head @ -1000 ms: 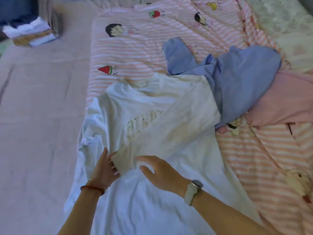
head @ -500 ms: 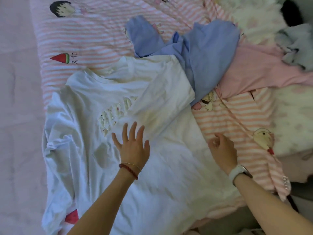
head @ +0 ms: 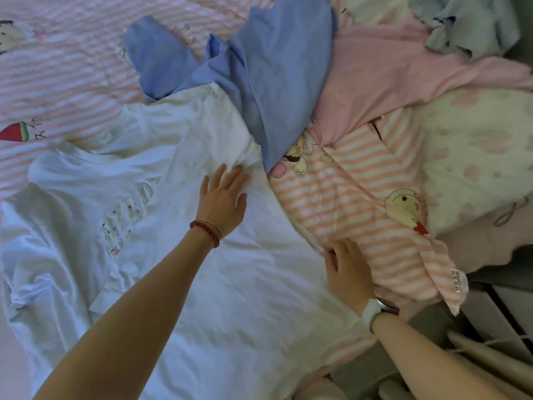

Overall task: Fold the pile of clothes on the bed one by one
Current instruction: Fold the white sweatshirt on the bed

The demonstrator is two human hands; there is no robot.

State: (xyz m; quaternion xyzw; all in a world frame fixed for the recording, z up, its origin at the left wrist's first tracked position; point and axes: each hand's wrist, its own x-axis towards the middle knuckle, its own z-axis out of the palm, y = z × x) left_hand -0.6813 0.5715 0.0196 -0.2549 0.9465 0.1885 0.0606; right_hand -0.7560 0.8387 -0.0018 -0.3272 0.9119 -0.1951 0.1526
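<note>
1. The white T-shirt [head: 202, 284] lies spread on the striped bedsheet [head: 63, 70], chest up, its pale lettering partly covered by the sleeve folded across it.
2. The left hand [head: 222, 200] lies flat on the shirt near the folded sleeve's shoulder end, fingers straight and slightly spread, tips touching a small bunch of wrinkled cloth. It grips nothing.
3. The right hand [head: 347, 267] sits at the shirt's right edge, where the white cloth meets the striped sheet. Its fingers are curled down at that edge; whether they pinch the shirt or only press on it cannot be told.
4. Half a second ago the left hand rested lower, near the lettering; it has since slid up and to the right along the sleeve. The right hand was over the striped sheet, just off the shirt, and has come in to the shirt's edge. The view has also swung to the right.
5. Count: one white shirt being worked on; beyond it one blue garment [head: 274, 82], overlapping the shirt's upper corner, one pink garment [head: 389, 76] beside that, and one grey-blue garment [head: 467, 24] at the top right. Two hands.
6. The left wrist carries a red bead bracelet [head: 206, 233] with a thin gold one; the right wrist carries a white-strapped watch [head: 375, 311].
</note>
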